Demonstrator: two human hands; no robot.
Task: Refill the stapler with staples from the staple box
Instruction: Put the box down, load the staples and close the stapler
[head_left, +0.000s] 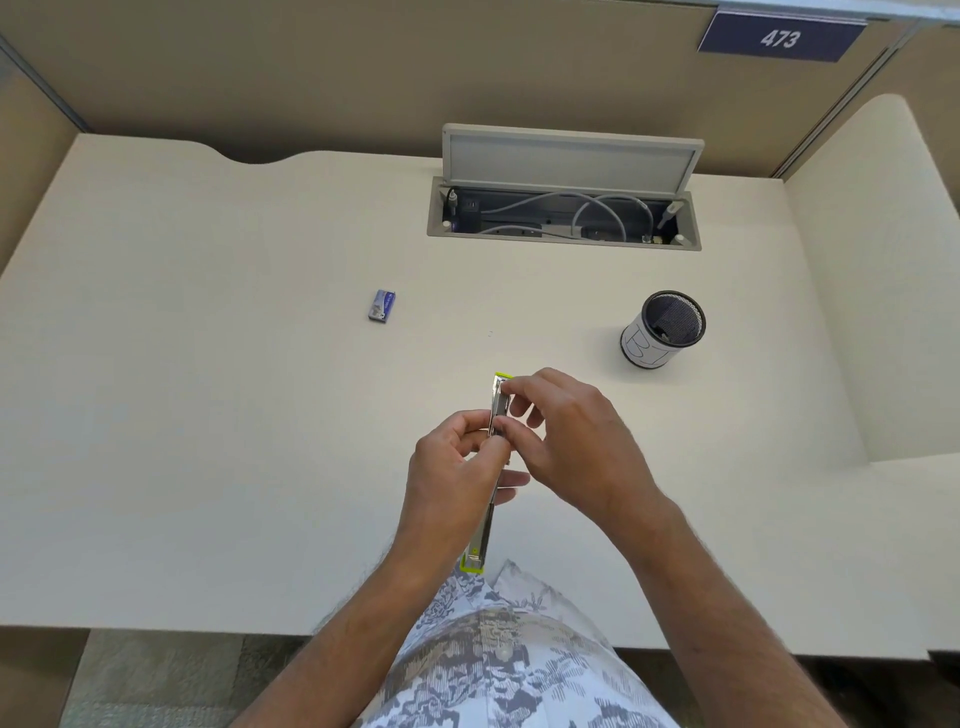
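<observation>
Head view: both hands, left hand (457, 467) and right hand (566, 441), pinch long, opened chrome stapler (485, 525).

Mesh pen cup (664, 330), open cable tray (563, 214), desk (208, 415)

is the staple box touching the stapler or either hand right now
Apart. The head view shows the staple box lying alone on the desk, bare desktop between it and the stapler held by the left hand and right hand.
</observation>
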